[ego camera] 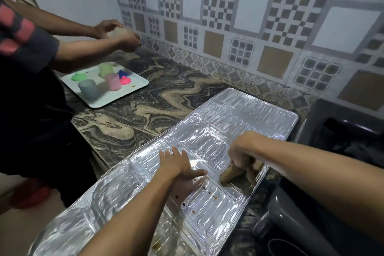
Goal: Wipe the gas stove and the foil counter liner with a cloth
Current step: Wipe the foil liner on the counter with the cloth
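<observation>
Foil counter liner (209, 137) is mid-wipe: my left hand (176, 164) presses flat, fingers spread; right hand (241, 151) grip pinches the brown cloth (232, 173). Next, sweep toward the crumbs (207, 191) at 6 o'clock.

The cloth (234, 172) is mostly hidden under the right hand (241, 151), so its full shape cannot be told. The foil liner (207, 131) runs off the bottom edge. The stove (342, 131) is dark and cut by the right edge. A second person's hands (120, 33) hold a blurred pale object.
</observation>
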Available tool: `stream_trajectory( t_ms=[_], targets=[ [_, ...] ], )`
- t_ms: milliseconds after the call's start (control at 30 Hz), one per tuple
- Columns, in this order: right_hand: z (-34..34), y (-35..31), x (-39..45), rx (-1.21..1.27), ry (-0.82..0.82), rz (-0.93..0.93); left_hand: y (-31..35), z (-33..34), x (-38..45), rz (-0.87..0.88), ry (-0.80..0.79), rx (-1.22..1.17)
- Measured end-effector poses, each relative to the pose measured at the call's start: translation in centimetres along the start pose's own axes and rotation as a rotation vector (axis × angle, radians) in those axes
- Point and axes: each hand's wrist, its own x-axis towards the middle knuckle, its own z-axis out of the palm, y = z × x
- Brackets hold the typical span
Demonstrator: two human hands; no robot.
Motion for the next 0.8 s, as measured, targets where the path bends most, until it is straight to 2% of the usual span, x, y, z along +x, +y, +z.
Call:
stream_trajectory(
  t_ms=[167,300,500,567,700,800],
  targets=[
    [0.0,-0.5,-0.8,0.016,0.091,0.047,0.3,0.5,-2.0,0.143,0.114,-0.001],
    [0.4,-0.5,-0.9,0.071,0.086,0.059,0.4,0.9,-2.8,0.167,0.021,-0.010],
    [-0.9,-0.5,-0.6,-0.064,0.139,0.099,-0.3,1.1,-2.3,0.177,-0.023,-0.018],
    [-2.2,-0.3,0.2,-0.056,0.216,0.129,-0.1,1.0,-1.8,0.175,-0.024,-0.007],
    [-5.0,-0.7,2.3,0.123,0.508,0.062,0.8,1.1,-1.6,0.154,-0.019,0.007],
    [-4.8,-2.3,4.3,0.067,0.483,-0.031,1.6,0.8,-1.4,0.133,-0.042,-0.007]
  ],
)
